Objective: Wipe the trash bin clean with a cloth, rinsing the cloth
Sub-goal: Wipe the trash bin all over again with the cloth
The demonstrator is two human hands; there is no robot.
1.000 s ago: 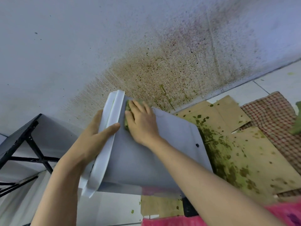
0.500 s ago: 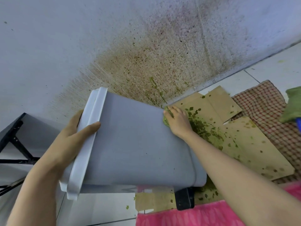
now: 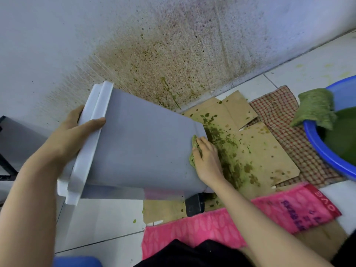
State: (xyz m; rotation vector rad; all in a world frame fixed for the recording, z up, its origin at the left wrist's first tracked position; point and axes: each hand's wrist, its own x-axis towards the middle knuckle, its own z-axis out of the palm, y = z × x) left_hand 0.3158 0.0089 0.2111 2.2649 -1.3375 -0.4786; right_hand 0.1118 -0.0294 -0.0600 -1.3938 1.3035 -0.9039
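Clamped the left grip [image 3: 77, 132] on the white rim of a pale grey plastic trash bin [image 3: 144, 143], thumb lying across the near face of the rim, fingers wrapped behind it. Held the bin tipped over in the middle of the frame, long axis slanting from the rim at centre left down to the base at centre right, mouth pointing lower left. Pressed the right grip [image 3: 207, 160] flat, fingers laid out rather than curled, on a crumpled green cloth [image 3: 194, 143] against the bin's side wall right at the base edge. Could see only green edges of the cloth past the fingers.

Noted a black foot pedal [image 3: 194, 206] jutting out beneath the base. Found flattened brown cardboard sheets [image 3: 265, 155], spattered with green mush, just right of the base on the white tiled floor [image 3: 100, 218]. Could not tell whether the base touched the cardboard.

Saw a red-checked fabric [image 3: 279, 112] further right, a round blue plastic basin [image 3: 316, 151] at the right edge holding green liquid, and a second green rag [image 3: 316, 108] draped over its rim. Saw a bright pink towel [image 3: 212, 228] along the lower frame and a white wall [image 3: 173, 54], speckled brown and green, filling the upper frame.
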